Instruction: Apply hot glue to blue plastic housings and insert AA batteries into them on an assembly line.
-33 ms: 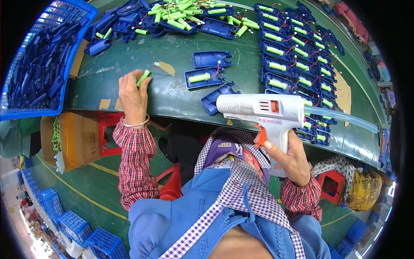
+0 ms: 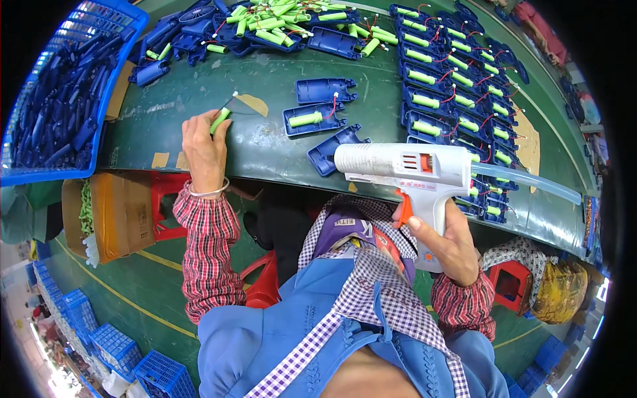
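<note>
Pinched in the fingers of my left hand point(image 2: 204, 147) is a green cylindrical battery point(image 2: 220, 121), its thin lead and small white connector pointing away from me. My right hand point(image 2: 451, 247) is wrapped round the handle of a white hot glue gun point(image 2: 405, 166) with an orange trigger, its nozzle end toward the left. A clear glue stick point(image 2: 531, 180) sticks out of its back. Left of the glue gun lie an empty blue plastic shell point(image 2: 326, 91), a blue shell with a battery point(image 2: 306, 120) in it, and a tilted blue shell point(image 2: 325, 158) partly behind the gun.
Rows of blue shells with batteries point(image 2: 424, 101) cover the right of the green table point(image 2: 152, 126). A heap of green batteries point(image 2: 275, 25) lies at the far side. A blue basket point(image 2: 129, 66) full of blue parts stands at left. Below it is a cardboard box point(image 2: 119, 215).
The battery in my left hand has turned slightly, and its connector now shows beyond the fingers. My right hand with the glue gun has barely moved.
</note>
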`<state>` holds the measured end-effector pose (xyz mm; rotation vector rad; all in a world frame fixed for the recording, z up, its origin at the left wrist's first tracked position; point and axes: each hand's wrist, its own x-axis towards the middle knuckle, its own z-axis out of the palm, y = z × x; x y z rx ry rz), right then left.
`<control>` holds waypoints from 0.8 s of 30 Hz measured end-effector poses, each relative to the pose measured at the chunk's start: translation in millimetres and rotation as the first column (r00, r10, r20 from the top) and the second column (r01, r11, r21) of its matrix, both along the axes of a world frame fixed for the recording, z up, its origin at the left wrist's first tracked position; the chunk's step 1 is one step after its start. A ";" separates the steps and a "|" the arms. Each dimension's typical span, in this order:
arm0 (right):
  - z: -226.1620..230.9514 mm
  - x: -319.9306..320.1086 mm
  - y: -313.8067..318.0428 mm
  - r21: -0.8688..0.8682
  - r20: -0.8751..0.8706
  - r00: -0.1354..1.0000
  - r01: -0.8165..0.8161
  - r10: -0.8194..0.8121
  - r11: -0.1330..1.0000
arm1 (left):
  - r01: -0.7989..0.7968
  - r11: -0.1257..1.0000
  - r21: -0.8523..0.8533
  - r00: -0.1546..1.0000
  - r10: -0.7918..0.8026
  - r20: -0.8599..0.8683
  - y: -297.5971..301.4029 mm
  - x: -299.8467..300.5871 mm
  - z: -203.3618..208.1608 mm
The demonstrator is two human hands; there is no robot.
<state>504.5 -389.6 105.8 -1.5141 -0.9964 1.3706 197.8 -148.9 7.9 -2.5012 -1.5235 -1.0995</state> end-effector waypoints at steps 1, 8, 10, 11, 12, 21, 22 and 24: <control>1.9 1.6 -2.0 -0.025 -0.011 1.000 0.028 -0.028 0.999 | 0.002 1.000 -0.005 1.000 -0.002 0.003 -1.2 -0.9 -0.6; -3.0 12.0 2.3 0.018 -0.055 0.997 0.060 -0.059 0.998 | -0.101 0.989 -0.110 0.988 0.112 0.102 1.0 -3.2 -6.6; -7.3 11.7 3.4 0.011 -0.066 0.995 0.082 -0.081 0.997 | -0.158 0.977 -0.143 0.985 0.165 0.041 0.3 0.0 -1.4; -8.6 12.1 3.3 0.011 -0.067 0.995 0.075 -0.074 0.997 | -0.133 0.984 -0.116 0.989 0.140 0.051 -1.8 2.9 3.1; -9.4 12.3 2.8 -0.001 -0.060 0.995 0.076 -0.076 0.997 | -0.115 0.979 -0.171 0.985 0.135 0.109 -4.7 7.1 8.1; -3.2 13.7 -9.9 -0.025 -0.107 0.984 0.140 -0.142 0.990 | 0.384 0.909 -0.165 0.888 -0.314 0.337 -66.9 92.0 31.8; -3.0 14.1 -11.7 -0.015 -0.123 0.983 0.136 -0.137 0.991 | 0.372 0.907 -0.199 0.897 -0.296 0.330 -71.3 99.8 30.0; -3.0 15.0 -15.8 -0.008 -0.132 0.980 0.147 -0.147 0.989 | 0.379 0.888 -0.263 0.904 -0.293 0.312 -76.1 109.1 26.1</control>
